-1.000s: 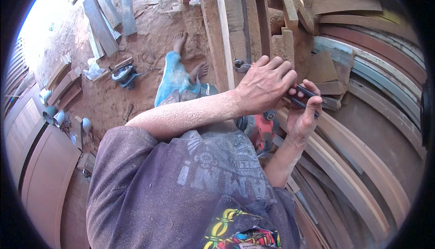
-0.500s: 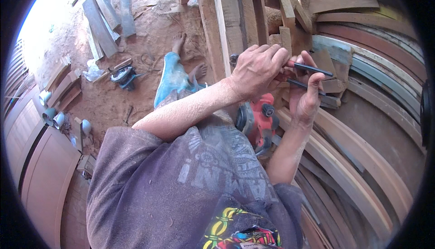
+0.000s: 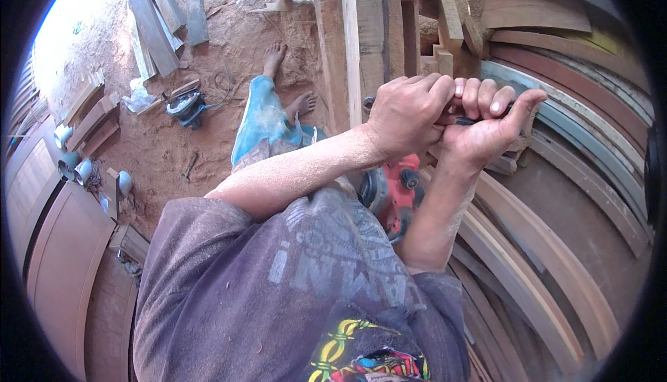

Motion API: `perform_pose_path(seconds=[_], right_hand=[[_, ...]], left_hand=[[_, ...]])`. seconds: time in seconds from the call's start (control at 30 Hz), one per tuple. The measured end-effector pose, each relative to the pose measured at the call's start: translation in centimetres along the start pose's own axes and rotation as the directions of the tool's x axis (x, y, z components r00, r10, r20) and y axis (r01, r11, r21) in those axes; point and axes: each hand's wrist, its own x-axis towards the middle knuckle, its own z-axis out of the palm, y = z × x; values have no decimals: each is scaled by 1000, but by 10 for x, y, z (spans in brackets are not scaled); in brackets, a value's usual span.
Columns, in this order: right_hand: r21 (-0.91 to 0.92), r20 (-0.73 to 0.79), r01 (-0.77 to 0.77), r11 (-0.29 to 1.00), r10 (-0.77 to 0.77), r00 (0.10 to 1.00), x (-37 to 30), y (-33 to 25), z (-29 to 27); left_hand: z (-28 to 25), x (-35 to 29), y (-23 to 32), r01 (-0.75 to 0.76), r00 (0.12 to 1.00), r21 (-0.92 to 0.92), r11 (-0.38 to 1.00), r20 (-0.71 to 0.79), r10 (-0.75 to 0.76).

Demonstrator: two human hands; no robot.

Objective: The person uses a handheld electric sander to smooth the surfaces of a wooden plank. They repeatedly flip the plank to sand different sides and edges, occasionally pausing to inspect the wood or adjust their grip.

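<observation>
Indeed, at the left edge of the frame stand wide brown panels (image 3: 69, 264), and just above them are some pale blue rounded pieces (image 3: 83, 171). In the upper left, several boards (image 3: 151, 26) lie on the reddish ground (image 3: 156, 187), and below these there is a clear plastic bag (image 3: 139, 96). Near this bag, to its right, sits a blue power tool (image 3: 186, 108). Toward the middle come the blue trousers (image 3: 260, 128) and two bare feet (image 3: 300, 104) of the person, who wears a dark shirt (image 3: 278, 292). In the upper centre run long timbers (image 3: 368, 35). Below the hands is a red power tool (image 3: 403, 180) with a dark knob, close to the shirt.

The left hand (image 3: 408, 114), right of centre, is turned with its back upward and its fingers are bent inward; what it grips, I cannot tell. Between both hands shows a small part of a dark tool (image 3: 465, 121), the rest being covered. The right hand (image 3: 490, 121) has its fingers folded over this tool, while its thumb points outward. On the far right are many stacked planks (image 3: 597, 128).
</observation>
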Motion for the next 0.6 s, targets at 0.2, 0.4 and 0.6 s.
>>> perform_pose_path(seconds=[0.2, 0.4, 0.6], right_hand=[[-28, -78, -138, 990, 135, 988, 36, 5, 10], [183, -27, -74, 980, 80, 996, -12, 3, -85], [2, -213, 19, 1000, -19, 977, -73, -5, -93]], left_hand=[[4, 16, -2, 152, 987, 31, 988, 41, -154], [14, -19, 9, -22, 926, -56, 998, 376, 42], [11, -41, 17, -94, 871, -123, 988, 470, 142]])
